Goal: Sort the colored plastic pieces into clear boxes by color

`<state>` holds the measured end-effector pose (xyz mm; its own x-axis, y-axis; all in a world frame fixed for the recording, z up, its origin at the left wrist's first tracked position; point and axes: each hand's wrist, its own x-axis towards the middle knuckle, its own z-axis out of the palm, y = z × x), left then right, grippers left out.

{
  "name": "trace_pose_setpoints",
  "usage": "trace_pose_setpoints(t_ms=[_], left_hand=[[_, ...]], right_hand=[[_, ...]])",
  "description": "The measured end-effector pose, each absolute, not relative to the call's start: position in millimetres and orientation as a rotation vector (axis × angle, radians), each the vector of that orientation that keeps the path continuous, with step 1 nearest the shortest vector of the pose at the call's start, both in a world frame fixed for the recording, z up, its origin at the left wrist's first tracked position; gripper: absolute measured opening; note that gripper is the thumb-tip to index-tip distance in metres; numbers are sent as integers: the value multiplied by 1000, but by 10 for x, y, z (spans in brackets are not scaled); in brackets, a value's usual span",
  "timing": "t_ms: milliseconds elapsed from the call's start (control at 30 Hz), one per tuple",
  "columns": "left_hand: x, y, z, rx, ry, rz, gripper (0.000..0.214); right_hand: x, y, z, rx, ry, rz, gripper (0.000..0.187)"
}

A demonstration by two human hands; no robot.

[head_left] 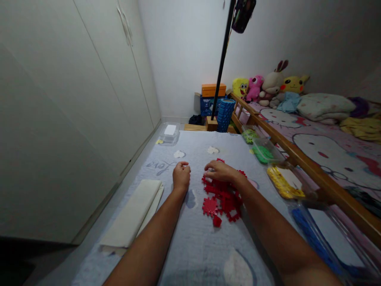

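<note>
My left hand (181, 176) rests over the cloth-covered table, its fingers curled into a loose fist. Whatever may lie inside it is hidden. To the right, my right hand (220, 171) is over a pile of red interlocking plastic pieces (228, 200), palm down, with thumb and fingers apart around the pile's far left edge. I see nothing held in it. At the near side of the pile lie a flat square red piece with toothed edges (210, 206) and a small chunky red piece (217, 221).
A folded cream cloth (133, 212) lies left of my left forearm. Lidded clear boxes with green (263, 154), yellow (284, 180) and blue pieces (312, 234) line the right edge by a wooden bed rail (276, 139). Another clear box (169, 134) stands at the far left.
</note>
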<state>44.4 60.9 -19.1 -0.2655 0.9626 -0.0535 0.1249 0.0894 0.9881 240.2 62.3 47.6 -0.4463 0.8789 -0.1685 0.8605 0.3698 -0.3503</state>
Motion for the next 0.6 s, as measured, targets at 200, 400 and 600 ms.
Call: trace_pose_setpoints(t_ms=[200, 400, 600], left_hand=[[289, 1044, 49, 1489, 1769, 1103, 22], [84, 1566, 449, 1942, 2064, 822, 38], [-53, 1896, 473, 2110, 2108, 490, 48]], right_hand=[[2722, 786, 313, -1883, -2339, 418, 42], [3023, 422, 277, -1684, -2045, 765, 53], [3481, 137, -1, -1812, -1646, 444, 49]])
